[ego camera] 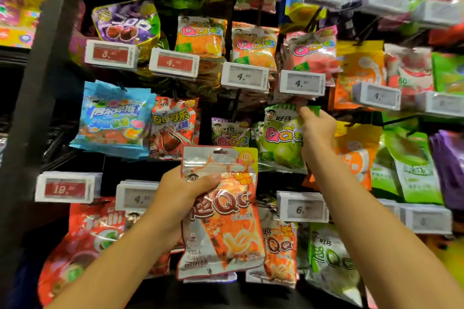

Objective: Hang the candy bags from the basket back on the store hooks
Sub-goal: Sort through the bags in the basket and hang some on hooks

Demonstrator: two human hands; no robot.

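My left hand (184,192) grips a red and silver cola-flavour candy bag (222,218) by its upper left side, held upright in front of the lower shelf rows. My right hand (316,130) is raised higher and pinches the top right corner of a green apple candy bag (280,138), right below a white price tag (302,83) reading 4. Whether the green bag sits on its hook is hidden behind my fingers and the tag. The basket is out of view.
A store wall of hooks carries many candy bags: a blue bag (113,120), a cola bag (173,125), orange bags (200,36), a purple grape bag (126,22). Price tags (244,75) stick out on hook ends. A dark upright post (37,83) stands left.
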